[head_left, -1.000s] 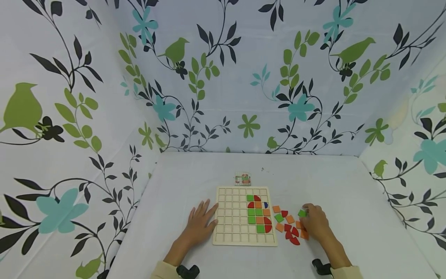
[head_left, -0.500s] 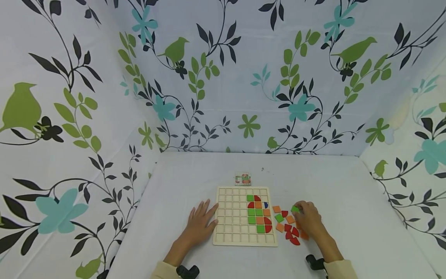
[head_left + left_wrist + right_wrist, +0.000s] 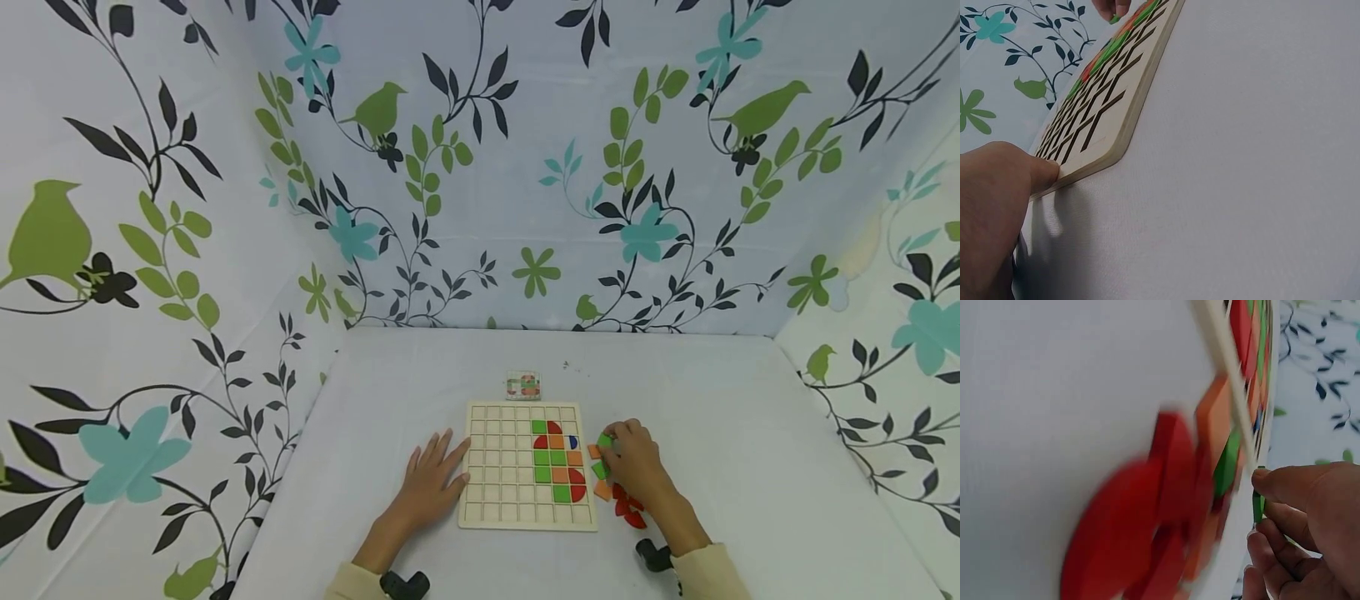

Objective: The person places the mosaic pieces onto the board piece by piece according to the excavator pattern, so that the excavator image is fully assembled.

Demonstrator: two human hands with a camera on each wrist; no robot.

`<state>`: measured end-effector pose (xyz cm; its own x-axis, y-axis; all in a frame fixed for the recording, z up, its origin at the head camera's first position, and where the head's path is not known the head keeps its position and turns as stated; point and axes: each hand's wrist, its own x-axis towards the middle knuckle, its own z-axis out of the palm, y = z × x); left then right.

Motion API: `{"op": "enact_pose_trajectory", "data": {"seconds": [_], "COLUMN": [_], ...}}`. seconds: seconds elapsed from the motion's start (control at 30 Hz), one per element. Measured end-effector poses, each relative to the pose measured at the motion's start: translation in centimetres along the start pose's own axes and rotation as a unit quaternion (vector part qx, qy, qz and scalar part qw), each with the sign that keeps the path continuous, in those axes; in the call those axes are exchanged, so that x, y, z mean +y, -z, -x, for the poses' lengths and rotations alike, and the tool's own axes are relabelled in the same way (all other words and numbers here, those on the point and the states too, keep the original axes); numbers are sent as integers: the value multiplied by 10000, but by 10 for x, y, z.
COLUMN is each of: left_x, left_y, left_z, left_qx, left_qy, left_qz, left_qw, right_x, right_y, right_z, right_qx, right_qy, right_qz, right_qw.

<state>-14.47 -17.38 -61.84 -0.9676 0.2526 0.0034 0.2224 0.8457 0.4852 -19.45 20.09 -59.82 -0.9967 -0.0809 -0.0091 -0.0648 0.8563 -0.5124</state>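
Note:
A pale wooden grid board lies on the white table, with green, orange, red and blue tiles set in its right-hand cells. My left hand rests flat at its left side, fingers spread; in the left wrist view the thumb touches the board's edge. My right hand pinches a green square tile between thumb and fingers, just right of the board. Under and beside this hand lie loose orange, green and red tiles, partly hidden by it in the head view.
A small printed picture card lies just beyond the board's far edge. Floral cloth hangs behind the table and on both sides. Each wrist carries a black camera mount.
My right hand has moved left with the green tile, from the right side of the loose tiles to near the board's right edge. The left hand has stayed in place.

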Motion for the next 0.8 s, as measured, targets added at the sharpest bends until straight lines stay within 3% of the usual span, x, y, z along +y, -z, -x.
{"op": "enact_pose_trajectory", "data": {"seconds": [0.33, 0.43, 0.67, 0.8], "left_x": [-5, -5, -3, -3], "left_y": [-5, -5, -2, -1], "left_z": [-1, 0, 0, 0], "left_qx": [165, 252, 52, 52], "left_qy": [-112, -194, -25, -46], "left_qz": [134, 229, -21, 18], "left_qw": [9997, 9992, 10000, 10000], "right_x": [-54, -61, -65, -64], "right_y": [-25, -30, -43, -45], "right_z": [31, 38, 47, 49], "right_qx": [-308, -382, -329, -295], "right_qy": [1343, 1503, 2283, 2301], "right_qz": [141, 86, 131, 204], "right_qw": [9904, 9879, 9730, 9725]}}
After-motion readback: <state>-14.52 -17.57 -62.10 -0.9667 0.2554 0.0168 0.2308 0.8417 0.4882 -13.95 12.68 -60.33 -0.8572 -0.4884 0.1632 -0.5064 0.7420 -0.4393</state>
